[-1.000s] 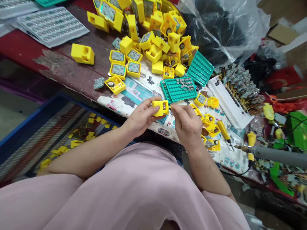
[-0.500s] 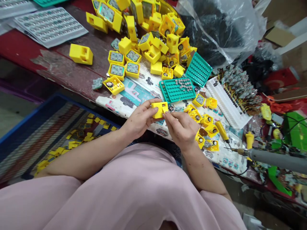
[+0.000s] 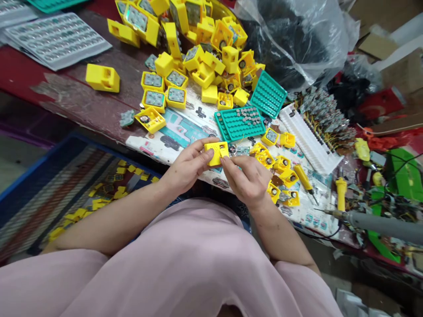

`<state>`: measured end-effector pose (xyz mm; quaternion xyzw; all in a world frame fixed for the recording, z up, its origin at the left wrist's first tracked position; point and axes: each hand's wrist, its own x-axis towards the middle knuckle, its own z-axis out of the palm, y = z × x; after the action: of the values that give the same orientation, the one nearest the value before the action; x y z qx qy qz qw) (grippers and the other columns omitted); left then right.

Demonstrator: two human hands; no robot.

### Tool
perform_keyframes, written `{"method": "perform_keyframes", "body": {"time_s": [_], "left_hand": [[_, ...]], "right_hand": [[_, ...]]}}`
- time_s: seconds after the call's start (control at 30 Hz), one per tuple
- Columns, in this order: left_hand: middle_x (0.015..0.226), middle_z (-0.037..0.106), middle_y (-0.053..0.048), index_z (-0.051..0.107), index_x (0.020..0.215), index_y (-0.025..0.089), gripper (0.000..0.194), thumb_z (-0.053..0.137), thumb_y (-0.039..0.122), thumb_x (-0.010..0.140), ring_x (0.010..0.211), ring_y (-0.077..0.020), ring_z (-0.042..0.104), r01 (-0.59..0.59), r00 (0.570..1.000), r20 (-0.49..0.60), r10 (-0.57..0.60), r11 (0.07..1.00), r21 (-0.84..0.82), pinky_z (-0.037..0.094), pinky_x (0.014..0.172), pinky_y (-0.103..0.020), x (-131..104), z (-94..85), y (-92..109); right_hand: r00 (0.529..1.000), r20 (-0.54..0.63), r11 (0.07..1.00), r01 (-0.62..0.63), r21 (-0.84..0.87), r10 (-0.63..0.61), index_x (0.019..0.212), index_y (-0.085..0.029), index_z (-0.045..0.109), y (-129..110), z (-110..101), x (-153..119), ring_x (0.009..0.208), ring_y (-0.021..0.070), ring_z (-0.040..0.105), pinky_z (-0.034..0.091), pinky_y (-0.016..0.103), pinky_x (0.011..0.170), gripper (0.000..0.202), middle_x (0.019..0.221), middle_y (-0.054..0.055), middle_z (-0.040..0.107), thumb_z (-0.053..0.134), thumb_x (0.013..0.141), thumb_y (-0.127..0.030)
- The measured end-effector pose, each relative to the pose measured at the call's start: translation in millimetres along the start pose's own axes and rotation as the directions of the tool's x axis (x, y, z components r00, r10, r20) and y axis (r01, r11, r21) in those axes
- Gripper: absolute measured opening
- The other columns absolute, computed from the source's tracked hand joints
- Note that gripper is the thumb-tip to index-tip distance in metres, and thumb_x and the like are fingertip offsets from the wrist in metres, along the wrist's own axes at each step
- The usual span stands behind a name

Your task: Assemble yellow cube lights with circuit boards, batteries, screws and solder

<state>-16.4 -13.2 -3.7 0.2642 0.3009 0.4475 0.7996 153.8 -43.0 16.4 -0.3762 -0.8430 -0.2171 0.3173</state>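
Observation:
My left hand [image 3: 190, 163] is closed around one end of a small yellow plastic case [image 3: 212, 155], thumb on its face. The case has a patch of small holes and a recess with something shiny in it. At the recess, the fingertips of my right hand [image 3: 246, 178] pinch what looks like a small yellow cover [image 3: 222, 155], mostly hidden by the fingers. Just behind the case lies a green tray [image 3: 236, 130] with button cells in some of its pockets. Several open yellow cases [image 3: 262, 156] sit beyond my right hand.
A heap of yellow cases [image 3: 205, 75] fills the back of the table. At the right are a yellow screwdriver [image 3: 304, 178], a soldering iron [image 3: 373, 222] pointing inward, and a white foam tray [image 3: 307, 138]. A blue crate [image 3: 42, 169] holding yellow parts stands low at the left.
The small yellow piece at my right fingertips has shifted toward the recess's near edge, so more of the recess shows. My view has turned slightly, shifting the table leftward.

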Motion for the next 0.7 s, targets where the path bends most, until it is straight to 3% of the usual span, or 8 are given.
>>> {"method": "perform_keyframes", "body": {"time_s": [0.2,0.33,0.43,0.53,0.6,0.67,0.7], "left_hand": [[0.106,0.072,-0.007,0.062,0.118,0.017,0.058,0.083,0.046,0.072,0.097,-0.0209,0.069,-0.011,1.0,0.028,0.009,0.997,0.08,0.056,0.086,-0.031,-1.0,-1.9,-3.9],[0.107,0.072,-0.006,0.061,0.121,0.017,0.059,0.082,0.045,0.073,0.094,-0.0186,0.068,-0.038,0.999,0.035,0.034,0.988,0.148,0.054,0.083,-0.028,-0.3,-5.8,-5.6],[0.108,0.072,-0.006,0.062,0.119,0.018,0.057,0.082,0.044,0.073,0.093,-0.019,0.069,-0.011,0.999,0.05,0.005,0.994,0.11,0.055,0.083,-0.029,-1.9,-5.4,-4.7],[0.107,0.073,-0.007,0.064,0.116,0.018,0.052,0.081,0.044,0.074,0.095,-0.021,0.07,-0.018,0.999,0.043,0.014,0.996,0.091,0.055,0.082,-0.029,-4.0,-3.0,-3.5],[0.107,0.073,-0.007,0.066,0.112,0.019,0.047,0.08,0.044,0.074,0.099,-0.0221,0.07,-0.04,0.999,0.041,0.036,0.993,0.112,0.056,0.082,-0.029,-4.8,-1.6,-3.1],[0.108,0.073,-0.007,0.067,0.108,0.019,0.045,0.081,0.045,0.074,0.1,-0.023,0.069,-0.052,0.998,0.047,0.047,0.992,0.112,0.056,0.083,-0.03,-4.8,-0.7,-2.8],[0.107,0.073,-0.007,0.068,0.107,0.019,0.044,0.081,0.045,0.073,0.101,-0.0234,0.069,-0.054,0.998,0.047,0.049,0.993,0.103,0.057,0.084,-0.032,-4.8,-0.1,-2.5]], "right_hand": [[1.0,-0.001,0.999,-0.022,0.028,0.022,0.105,-0.013,0.066,0.6,2.3,-0.5,0.076,0.0154,0.066,0.054,0.027,0.068,0.024,0.084,0.007,0.072,0.072,0.082,-0.01],[0.984,0.021,0.97,-0.178,0.168,0.177,0.098,-0.019,0.069,2.7,3.2,2.3,0.077,0.0122,0.066,0.054,0.023,0.07,0.013,0.085,0.004,0.072,0.072,0.085,-0.017],[0.955,0.063,0.925,-0.297,0.236,0.29,0.092,-0.023,0.069,0.4,4.2,2.8,0.085,0.0136,0.066,0.056,0.028,0.078,0.005,0.091,0.004,0.071,0.071,0.087,-0.024],[0.855,0.119,0.774,-0.51,0.375,0.506,0.094,-0.022,0.065,-5.9,9.3,-0.3,0.099,0.0172,0.066,0.058,0.031,0.08,0.015,0.106,0.008,0.068,0.071,0.086,-0.032],[0.754,0.247,0.59,-0.639,0.494,0.609,0.119,-0.02,0.058,-9.4,13.8,-3.3,0.108,0.019,0.066,0.06,0.03,0.076,0.039,0.125,0.014,0.064,0.069,0.087,-0.039],[0.691,0.421,0.451,-0.712,0.539,0.588,0.141,-0.019,0.043,-10.2,16.8,-5.1,0.111,0.0193,0.067,0.06,0.029,0.077,0.057,0.135,0.016,0.061,0.061,0.092,-0.041],[0.675,0.489,0.42,-0.732,0.536,0.553,0.144,-0.019,0.042,-9.6,17.3,-5.2,0.11,0.0187,0.068,0.06,0.029,0.08,0.057,0.133,0.015,0.063,0.057,0.094,-0.041]]}}
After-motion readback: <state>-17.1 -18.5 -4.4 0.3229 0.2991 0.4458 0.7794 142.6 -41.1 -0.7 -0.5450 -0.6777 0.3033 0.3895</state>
